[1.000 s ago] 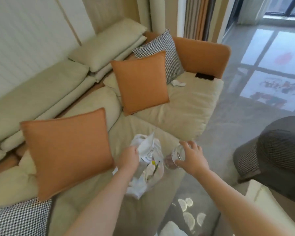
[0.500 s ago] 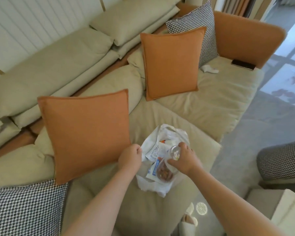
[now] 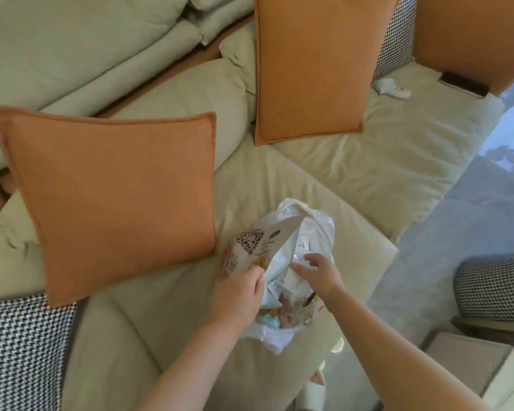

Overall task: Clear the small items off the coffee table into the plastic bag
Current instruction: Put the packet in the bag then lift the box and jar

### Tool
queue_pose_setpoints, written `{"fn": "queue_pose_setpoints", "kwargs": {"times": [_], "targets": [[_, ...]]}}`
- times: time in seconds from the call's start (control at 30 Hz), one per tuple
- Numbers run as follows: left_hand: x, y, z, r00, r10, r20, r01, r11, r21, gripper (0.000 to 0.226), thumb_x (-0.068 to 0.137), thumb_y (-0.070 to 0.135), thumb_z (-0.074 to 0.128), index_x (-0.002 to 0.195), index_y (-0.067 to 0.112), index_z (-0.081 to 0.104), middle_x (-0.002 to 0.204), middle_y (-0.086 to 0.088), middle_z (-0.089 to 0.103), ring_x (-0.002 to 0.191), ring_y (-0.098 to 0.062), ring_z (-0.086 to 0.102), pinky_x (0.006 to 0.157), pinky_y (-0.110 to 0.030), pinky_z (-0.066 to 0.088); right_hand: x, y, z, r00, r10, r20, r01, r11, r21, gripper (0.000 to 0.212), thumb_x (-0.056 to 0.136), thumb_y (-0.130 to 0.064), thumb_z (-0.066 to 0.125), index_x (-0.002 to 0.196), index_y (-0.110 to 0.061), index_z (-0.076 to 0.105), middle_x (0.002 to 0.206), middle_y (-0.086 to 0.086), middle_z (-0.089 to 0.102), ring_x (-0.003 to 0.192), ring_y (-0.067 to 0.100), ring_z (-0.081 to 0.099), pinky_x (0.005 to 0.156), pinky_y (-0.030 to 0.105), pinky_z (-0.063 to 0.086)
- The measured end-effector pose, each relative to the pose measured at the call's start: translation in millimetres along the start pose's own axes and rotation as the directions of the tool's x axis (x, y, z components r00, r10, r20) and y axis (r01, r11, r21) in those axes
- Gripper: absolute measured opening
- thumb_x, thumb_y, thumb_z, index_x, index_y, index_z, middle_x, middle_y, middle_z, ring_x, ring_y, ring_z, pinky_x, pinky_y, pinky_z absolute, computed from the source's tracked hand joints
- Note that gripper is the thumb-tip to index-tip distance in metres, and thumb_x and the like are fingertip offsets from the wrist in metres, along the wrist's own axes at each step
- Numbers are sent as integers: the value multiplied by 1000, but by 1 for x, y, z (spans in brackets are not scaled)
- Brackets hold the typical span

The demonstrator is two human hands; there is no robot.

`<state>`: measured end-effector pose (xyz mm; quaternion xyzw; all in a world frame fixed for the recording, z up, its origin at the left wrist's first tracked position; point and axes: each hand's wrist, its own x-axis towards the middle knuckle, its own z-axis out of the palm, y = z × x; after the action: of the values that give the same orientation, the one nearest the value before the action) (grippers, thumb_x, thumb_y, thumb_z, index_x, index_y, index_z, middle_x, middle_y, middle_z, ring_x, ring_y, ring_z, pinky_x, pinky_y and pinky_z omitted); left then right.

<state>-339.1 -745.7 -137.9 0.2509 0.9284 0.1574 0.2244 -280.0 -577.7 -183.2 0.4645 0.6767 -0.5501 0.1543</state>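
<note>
Houndstooth cushion (image 3: pixel 21 348) sits at bottom-left corner, black/white check. Next to it, a big orange cushion (image 3: pixel 113 197) leans on the beige sofa (image 3: pixel 166 315), w/ pale green back cushions (image 3: pixel 72 46) behind. Further along, a 2nd orange cushion (image 3: pixel 315 66) stands upright near top centre.

Mid-frame, front edge of the sofa seat: white plastic bag (image 3: pixel 315 232), mouth open, crumpled. Left hand (image 3: pixel 238 298) is clenched on the bag's left rim together w/ a printed snack packet (image 3: pixel 255 247) (QR code showing), pinching both. Inside the bag: paper wrappers w/ print, some pink/brown bits & something teal at the bottom – can't tell exactly what. Right hand (image 3: pixel 318 271) is over the bag mouth, fingers loosely spread & curled, touching a wrapper inside; nothing gripped as far as visible.

Right side: small white object (image 3: pixel 390 88) & a dark phone-like slab (image 3: pixel 463 83) lie on the far seat by the orange armrest (image 3: pixel 469 37). Grey floor (image 3: pixel 445 226) beyond; another houndstooth piece (image 3: pixel 493 289) at right edge.
</note>
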Motion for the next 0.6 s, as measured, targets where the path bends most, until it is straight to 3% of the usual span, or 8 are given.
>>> {"fn": "queue_pose_setpoints", "kwargs": {"times": [0.13,0.23,0.33,0.4,0.43,0.53,0.6], "targets": [[7,5,11,1000,18,-26,-15,994,105,28,103,30,30,102,20,56,81,1,60,73,-18,55,60,-28,32,5,-7,-2,997,19,69,-39,952,303,36,93,-30,51,128,-20,53,134,3,53,120,20,47,101,34,35],[14,12,22,999,13,-32,-10,997,76,26,102,31,33,111,24,56,96,1,67,86,-20,62,62,-27,33,2,-11,-6,981,-22,191,-46,938,344,28,89,-52,51,110,-33,56,118,-12,56,111,10,48,100,29,34],[15,18,32,999,25,36,-23,999,-31,26,101,28,36,118,24,56,105,3,66,95,-18,61,68,-28,37,6,-8,5,978,18,206,-56,982,183,84,59,-83,60,126,-33,51,137,-11,43,131,14,38,110,46,33],[13,17,37,998,33,61,-28,997,-75,24,101,30,38,115,24,57,101,3,65,93,-17,61,70,-29,41,19,2,15,993,51,108,-68,985,161,103,43,-87,64,128,-30,51,137,-3,50,129,19,47,107,49,40],[13,16,38,996,37,83,-30,995,-92,24,100,33,40,113,23,57,99,4,65,92,-16,61,70,-29,42,22,1,17,995,75,70,-86,984,155,96,48,-81,68,124,-24,55,129,1,57,119,22,56,102,47,45],[16,8,33,993,-7,119,33,977,-213,28,96,43,46,104,23,64,92,6,68,85,-13,61,73,-30,47,18,-10,17,997,72,-2,-71,979,190,30,85,-35,61,97,-8,61,100,12,69,88,26,65,90,42,52],[25,-8,29,994,-91,54,102,965,-243,27,96,38,48,105,21,67,97,5,70,91,-14,63,79,-30,49,20,-8,12,998,61,-25,-54,973,223,17,91,-24,52,88,-9,60,93,15,68,82,29,63,86,42,52]]}}
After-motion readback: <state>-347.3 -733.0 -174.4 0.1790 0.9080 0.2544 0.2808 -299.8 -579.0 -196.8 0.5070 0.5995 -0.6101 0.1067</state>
